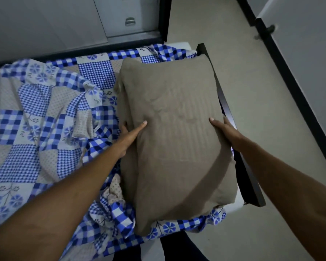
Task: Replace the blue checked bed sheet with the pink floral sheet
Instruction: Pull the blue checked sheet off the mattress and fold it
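dim room: beige floor (233,53) (black skirting (290,76)).

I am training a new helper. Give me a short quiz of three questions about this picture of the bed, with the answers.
1. True or false: the left hand and the right hand both hold the plain beige rectangular pillow.
2. The blue checked patchwork bed sheet is: (A) smooth and tucked, (B) rumpled on the bed, (C) on the floor.
3. Fill in: along the pillow's right edge runs the dark bed ___.
Key: 1 true; 2 B; 3 frame, the dark bed frame.
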Available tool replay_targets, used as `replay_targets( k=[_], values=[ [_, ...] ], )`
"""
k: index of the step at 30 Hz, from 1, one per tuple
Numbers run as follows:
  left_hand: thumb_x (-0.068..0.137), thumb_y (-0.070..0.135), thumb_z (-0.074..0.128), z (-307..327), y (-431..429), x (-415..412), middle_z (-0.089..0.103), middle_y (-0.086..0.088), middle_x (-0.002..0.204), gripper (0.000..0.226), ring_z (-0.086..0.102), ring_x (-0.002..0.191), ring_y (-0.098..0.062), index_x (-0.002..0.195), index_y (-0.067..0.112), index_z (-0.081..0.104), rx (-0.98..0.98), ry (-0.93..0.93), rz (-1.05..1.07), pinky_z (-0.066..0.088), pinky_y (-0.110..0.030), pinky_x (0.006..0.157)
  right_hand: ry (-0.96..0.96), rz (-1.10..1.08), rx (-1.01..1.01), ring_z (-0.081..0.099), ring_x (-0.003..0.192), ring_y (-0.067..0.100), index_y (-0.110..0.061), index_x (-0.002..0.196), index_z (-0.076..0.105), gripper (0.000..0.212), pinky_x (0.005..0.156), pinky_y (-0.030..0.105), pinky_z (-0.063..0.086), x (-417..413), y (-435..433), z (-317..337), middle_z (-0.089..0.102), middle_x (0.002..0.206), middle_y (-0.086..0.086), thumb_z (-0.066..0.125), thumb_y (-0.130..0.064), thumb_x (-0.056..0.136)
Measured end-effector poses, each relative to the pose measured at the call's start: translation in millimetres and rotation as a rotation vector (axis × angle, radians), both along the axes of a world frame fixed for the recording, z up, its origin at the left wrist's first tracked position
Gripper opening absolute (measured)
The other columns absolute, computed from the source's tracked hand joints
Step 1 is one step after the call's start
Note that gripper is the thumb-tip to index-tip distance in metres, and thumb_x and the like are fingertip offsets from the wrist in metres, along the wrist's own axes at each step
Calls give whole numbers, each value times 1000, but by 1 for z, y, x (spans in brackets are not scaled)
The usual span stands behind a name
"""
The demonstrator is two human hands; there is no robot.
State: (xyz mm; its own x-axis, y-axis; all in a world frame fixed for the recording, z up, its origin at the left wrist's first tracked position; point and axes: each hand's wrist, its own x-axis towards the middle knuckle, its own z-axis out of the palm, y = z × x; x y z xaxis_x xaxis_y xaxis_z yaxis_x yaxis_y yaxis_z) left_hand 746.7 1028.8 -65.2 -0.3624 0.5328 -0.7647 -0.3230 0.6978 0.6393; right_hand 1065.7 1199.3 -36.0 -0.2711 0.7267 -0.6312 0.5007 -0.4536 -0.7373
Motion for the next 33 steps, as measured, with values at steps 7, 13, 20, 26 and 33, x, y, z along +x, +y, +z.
replay_targets(
  k=[7,13,20,26,33],
  values=[
    [47,76,83,-19,3,12,31,1,159,144,42,137,-20,158,30,5,71,5,111,38,-43,115,212,-116,-202,67,114,14,-35,116,74,23,110,40,46,8,-12,-18,74,118,-6,56,-38,101],
    [43,59,91,-3,17,11,72,-6,120,98,68,110,-23,128,19,64,84,-173,225,55,-40,94,235,-126,-145,69,87,-7,-32,99,64,11,64,10,52,0,-3,18,75,81,-22,54,-30,103],
    [71,47,81,59,31,-4,73,-6,118,61,66,113,-24,123,19,67,236,-176,192,51,-42,101,257,-138,30,74,99,19,-16,124,67,38,86,33,59,-10,15,69,77,109,1,68,-37,92],
    [63,39,83,130,32,-47,71,-12,121,69,64,118,-29,124,11,68,429,-132,191,50,-45,104,245,-136,126,73,101,26,-10,115,72,52,95,38,56,-40,17,155,76,108,9,73,-51,83],
    [60,37,81,215,-45,-162,71,-14,119,70,66,112,-28,121,5,70,629,47,309,52,-45,102,391,-21,156,75,94,16,-20,111,69,38,70,24,58,-166,-67,265,78,101,1,64,-52,91]
  ],
)
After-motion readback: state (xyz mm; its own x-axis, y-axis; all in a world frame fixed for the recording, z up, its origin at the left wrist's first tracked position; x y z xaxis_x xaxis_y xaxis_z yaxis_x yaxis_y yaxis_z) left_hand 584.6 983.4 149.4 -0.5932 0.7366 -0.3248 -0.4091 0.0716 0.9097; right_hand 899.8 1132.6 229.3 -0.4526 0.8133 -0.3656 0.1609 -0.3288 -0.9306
